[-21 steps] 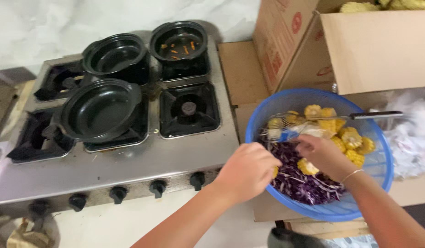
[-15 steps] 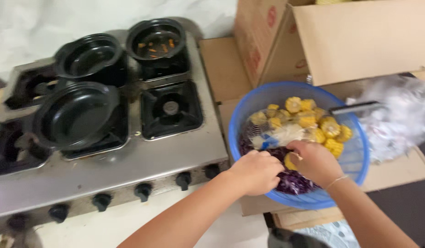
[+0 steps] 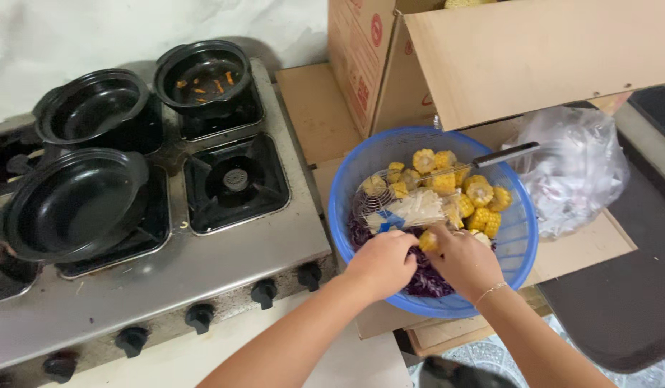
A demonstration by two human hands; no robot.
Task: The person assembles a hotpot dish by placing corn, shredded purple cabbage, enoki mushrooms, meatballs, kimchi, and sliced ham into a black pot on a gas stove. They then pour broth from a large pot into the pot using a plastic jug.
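Sorting: my left hand (image 3: 381,262) and right hand (image 3: 465,262) pinch one corn piece (image 3: 427,240) over the blue basket (image 3: 523,237).
Next: needs a firm lift.

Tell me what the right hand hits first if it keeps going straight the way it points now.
Most likely the yellow corn pieces heaped in the round blue plastic basket. The right hand points up and away across the basket, and the corn lies just past its fingers; depth is hard to judge from this overhead view.

A pale, rough plastered wall (image 3: 131,29) backs a steel gas stove (image 3: 203,266) carrying black clay pots (image 3: 74,205). Open brown cardboard boxes (image 3: 519,57) stand alongside; a dark mat (image 3: 620,302), possibly rubber, covers patterned floor tiles (image 3: 490,359).
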